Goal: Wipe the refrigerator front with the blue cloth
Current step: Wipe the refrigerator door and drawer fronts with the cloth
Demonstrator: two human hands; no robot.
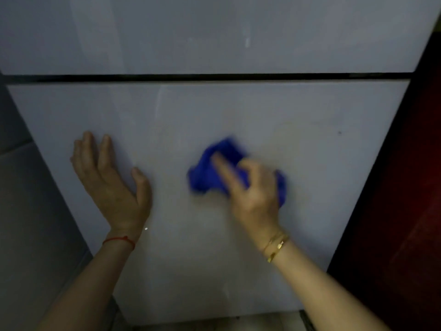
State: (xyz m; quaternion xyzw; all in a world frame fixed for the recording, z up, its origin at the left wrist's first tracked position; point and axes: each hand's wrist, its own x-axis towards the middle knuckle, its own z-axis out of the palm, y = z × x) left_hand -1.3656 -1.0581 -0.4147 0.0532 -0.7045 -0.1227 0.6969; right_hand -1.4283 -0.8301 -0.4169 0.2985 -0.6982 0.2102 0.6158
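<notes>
The refrigerator front [238, 111] fills most of the head view as two pale grey panels, one above the other, split by a dark horizontal seam [207, 76]. All the work is on the lower panel.

The blue cloth [207, 174] is bunched into a loose wad and pressed against the lower panel, a little right of that panel's middle and about halfway between the seam and the panel's bottom edge. The right hand [250, 189] lies over it: its grip is grasping the cloth, with the forefinger stretched out across the fabric and the other fingers curled into the folds, so that blue shows on both sides of the hand. Cloth and hand are smeared by motion blur, so the exact finger placement cannot be told. A gold bracelet [276, 246] sits on the right wrist.

The left hand [112, 180] is well apart from the cloth, nearer the lower panel's left edge. Its grip is released: the palm is flat on the panel, fingers straight and pointing up, thumb spread towards the cloth. A thin red string [119, 240] circles the left wrist.

A small dark speck [339, 132] marks the panel near its right edge. Beyond the right edge stands a dark red surface [410, 199]; beyond the left edge, a grey tiled wall [26, 199]. A strip of floor [226, 324] shows under the panel's bottom edge
</notes>
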